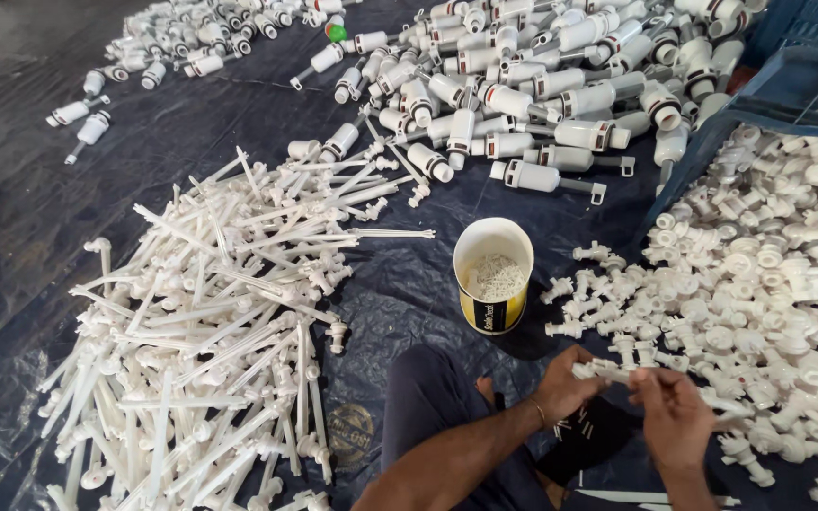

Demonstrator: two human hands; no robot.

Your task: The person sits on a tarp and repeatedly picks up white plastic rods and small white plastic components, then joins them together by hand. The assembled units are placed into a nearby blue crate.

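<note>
- I hold a small white plastic fitting (600, 370) low in the near right of the scene, just above my lap, between both hands.
- My left hand (568, 383) is curled around the fitting's left end, fingers closed on it, a thin bangle at the wrist.
- My right hand (674, 412) is closed in a pinch on a thin white rod (723, 409) that runs from the fitting toward the right; the fingertips themselves are too blurred to tell apart.
- Just beyond my hands, to the right, lies a loose spread of white caps and fittings (759, 303) on the dark plastic sheet (409, 284).
- A little farther and to the left of my hands stands a round tub (493, 284), white inside with a yellow and black wall, upright, with small white pieces in its bottom.
- On the left, near to middle, is a big heap of long white stems (210, 331), lying criss-cross.
- At the far side is a pile of assembled white pump bodies (542, 85) with dark bands, reaching across to the far left.
- A blue crate (807, 57) sits in the far right corner, beside the caps.
</note>
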